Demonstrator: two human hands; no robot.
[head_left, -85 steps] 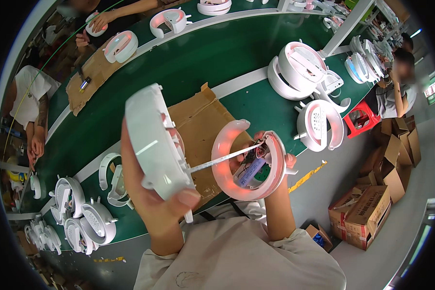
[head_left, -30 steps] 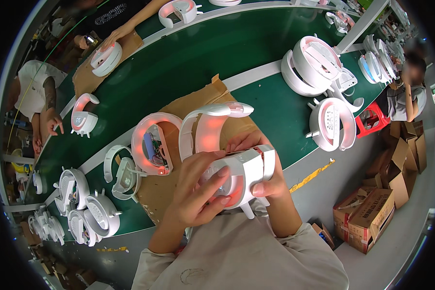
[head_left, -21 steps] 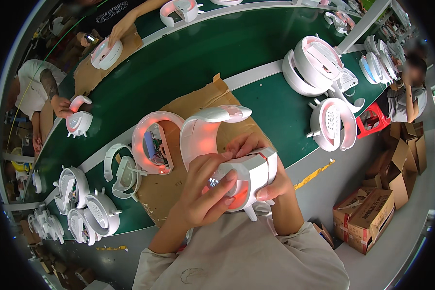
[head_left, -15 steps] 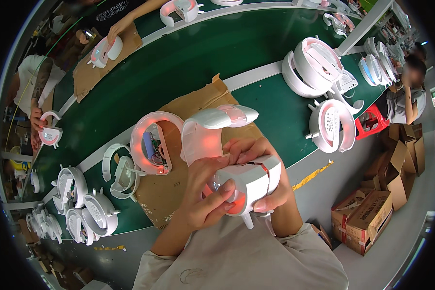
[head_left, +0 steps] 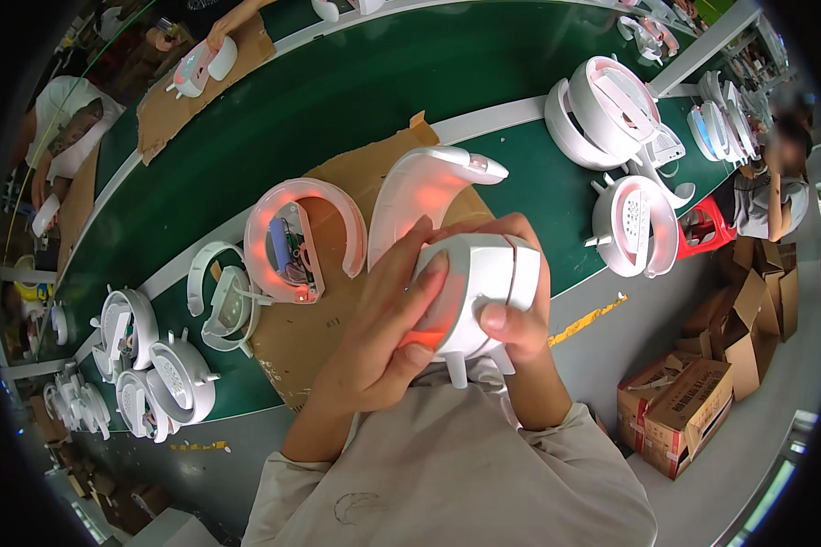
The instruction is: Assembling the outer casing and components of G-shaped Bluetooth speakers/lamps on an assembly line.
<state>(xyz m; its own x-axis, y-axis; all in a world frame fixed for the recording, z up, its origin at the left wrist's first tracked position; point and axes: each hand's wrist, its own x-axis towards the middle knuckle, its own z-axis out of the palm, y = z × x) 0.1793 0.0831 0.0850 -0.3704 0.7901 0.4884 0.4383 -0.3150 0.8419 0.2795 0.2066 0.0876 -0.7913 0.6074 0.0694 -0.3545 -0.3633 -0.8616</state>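
In front of my body I hold a white curved plastic device (head_left: 489,283), with a crescent arm glowing red through its pale translucent inner side and two short pegs at its lower end. My left hand (head_left: 374,337) is closed around the left side, its thumb on the translucent part. My right hand (head_left: 527,328) grips the other side, thumb pressed on the white shell beside a seam; its other fingers are mostly hidden behind the device. Beyond my left hand, a similar glowing ring (head_left: 347,214) lies opened on the cardboard sheet (head_left: 324,351), showing a circuit board and a blue cylinder.
An unlit white curved shell (head_left: 233,314) lies left of the glowing ring. Several white units (head_left: 182,378) stand at the green table's left end, more (head_left: 611,114) at the right. Cartons (head_left: 675,410) and a red stool (head_left: 705,228) stand right. Co-workers sit across the table and at the right.
The device has turned in my hands, its white shell now facing me more. My right fingers went from its top to behind it, and the right thumb moved up onto the shell.
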